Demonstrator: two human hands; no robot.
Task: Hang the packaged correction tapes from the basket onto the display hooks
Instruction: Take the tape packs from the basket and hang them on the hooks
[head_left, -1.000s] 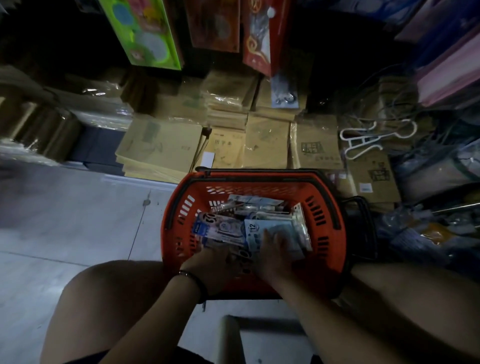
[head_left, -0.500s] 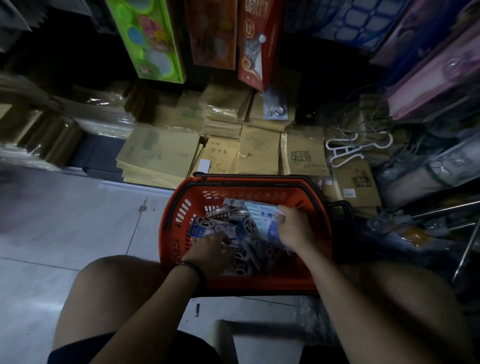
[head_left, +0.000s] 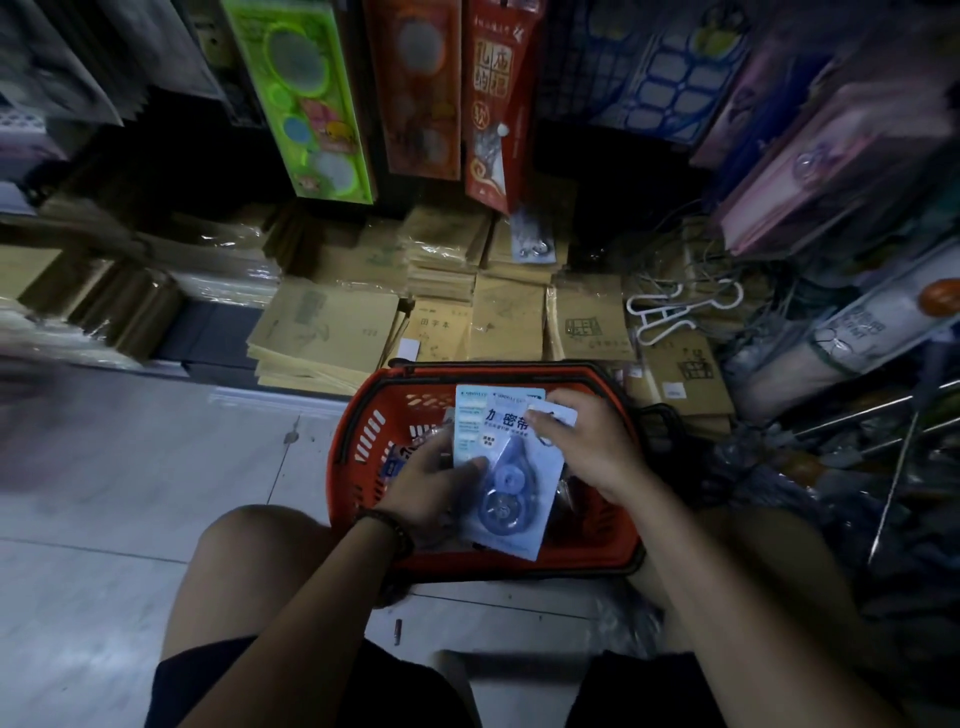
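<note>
shop floor, correction tapes (head_left: 511, 483) now raised above basket (head_left: 358, 467)

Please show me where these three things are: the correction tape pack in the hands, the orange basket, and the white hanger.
correction tape pack (head_left: 506, 486): head view, on the blue dispenser under the blister.
orange basket (head_left: 358, 457): head view, on its left wall.
white hanger (head_left: 675, 313): head view, near its middle.

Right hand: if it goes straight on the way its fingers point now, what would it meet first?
The packaged correction tapes, whose top its fingers pinch. The right hand points left; past the cards probably comes the basket wall, but depth is unclear.
</note>
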